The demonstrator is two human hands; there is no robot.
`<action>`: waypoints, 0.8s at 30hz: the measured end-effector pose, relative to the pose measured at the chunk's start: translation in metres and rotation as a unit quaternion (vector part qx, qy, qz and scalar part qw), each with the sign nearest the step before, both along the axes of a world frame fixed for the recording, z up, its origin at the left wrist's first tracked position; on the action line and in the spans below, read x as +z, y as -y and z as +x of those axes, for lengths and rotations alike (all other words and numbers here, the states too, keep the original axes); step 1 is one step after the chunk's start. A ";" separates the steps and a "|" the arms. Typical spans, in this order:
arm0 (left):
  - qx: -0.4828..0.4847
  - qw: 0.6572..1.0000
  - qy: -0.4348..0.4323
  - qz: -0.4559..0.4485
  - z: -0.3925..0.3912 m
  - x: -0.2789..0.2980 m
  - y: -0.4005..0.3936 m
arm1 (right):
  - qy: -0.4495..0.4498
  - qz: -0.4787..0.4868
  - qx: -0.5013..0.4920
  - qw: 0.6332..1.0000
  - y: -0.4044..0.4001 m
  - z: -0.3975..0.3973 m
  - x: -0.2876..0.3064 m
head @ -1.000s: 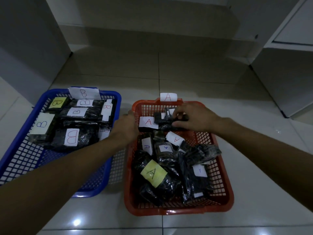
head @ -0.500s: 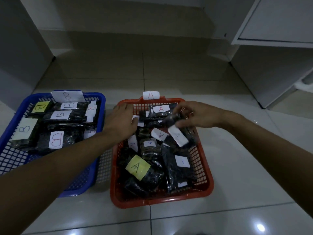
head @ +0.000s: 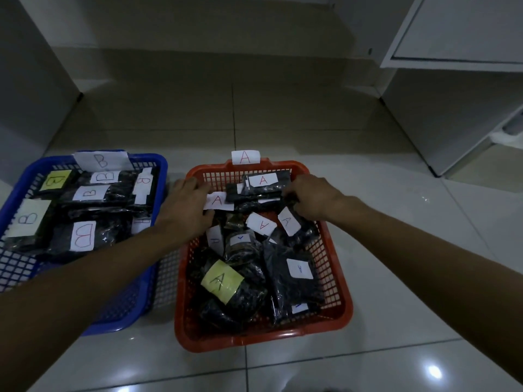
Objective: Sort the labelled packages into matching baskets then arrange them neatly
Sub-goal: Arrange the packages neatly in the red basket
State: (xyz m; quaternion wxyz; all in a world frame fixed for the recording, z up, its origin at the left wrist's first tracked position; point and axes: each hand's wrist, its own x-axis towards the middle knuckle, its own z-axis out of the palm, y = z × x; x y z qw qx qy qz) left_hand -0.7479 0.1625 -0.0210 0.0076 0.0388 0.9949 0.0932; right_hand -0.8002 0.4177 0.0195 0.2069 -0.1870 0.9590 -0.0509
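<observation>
A red basket [head: 263, 339] tagged A holds several black packages with A labels. A blue basket [head: 113, 326] tagged B holds several black packages labelled B [head: 82, 236]. My left hand [head: 184, 213] reaches over the red basket's left rim, its fingers and thumb around the end of a package with a white A label [head: 219, 200]. At the far end of the red basket, my right hand [head: 311, 198] has its fingers curled on the right end of a stack of black packages [head: 254, 193]. Another A package [head: 266, 181] lies on top of that stack.
Both baskets stand side by side on a glossy white tiled floor [head: 396, 278]. White cabinet panels stand at the left [head: 28, 94] and right [head: 452, 108], with a low step [head: 226, 66] behind the baskets. A yellow-labelled A package [head: 222, 281] lies near the red basket's front.
My right hand has let go of the white-labelled package it held up; that package now lies in the red basket. The hand has moved back to the far stack. My left hand has closed onto the A package.
</observation>
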 end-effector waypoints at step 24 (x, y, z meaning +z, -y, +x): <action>0.097 0.981 -0.008 0.170 0.024 -0.020 0.004 | 0.069 -0.111 0.209 0.969 0.007 0.003 -0.010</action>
